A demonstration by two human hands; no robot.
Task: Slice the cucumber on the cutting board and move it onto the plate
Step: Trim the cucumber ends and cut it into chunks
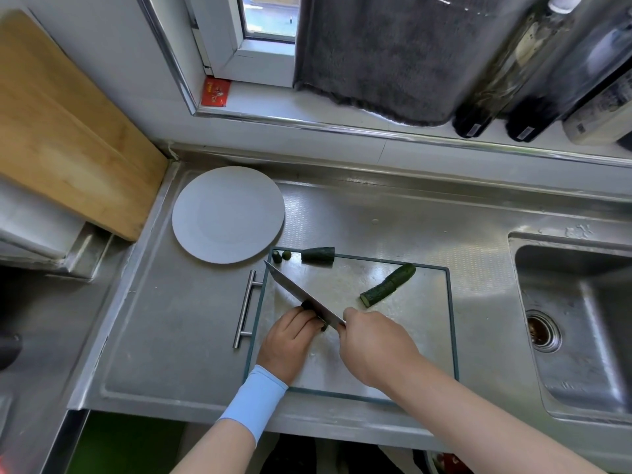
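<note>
Steel knife (pixel 301 294) gripped by right fingers (pixel 349 317); left fingers (pixel 301 319) curl on cucumber piece (pixel 306 305).

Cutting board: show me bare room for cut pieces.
Free: the board right of the right hand, nearer than the long cucumber piece; also the plate. Crowded: far left corner, with two ends and a stub, and by the knife.
</note>
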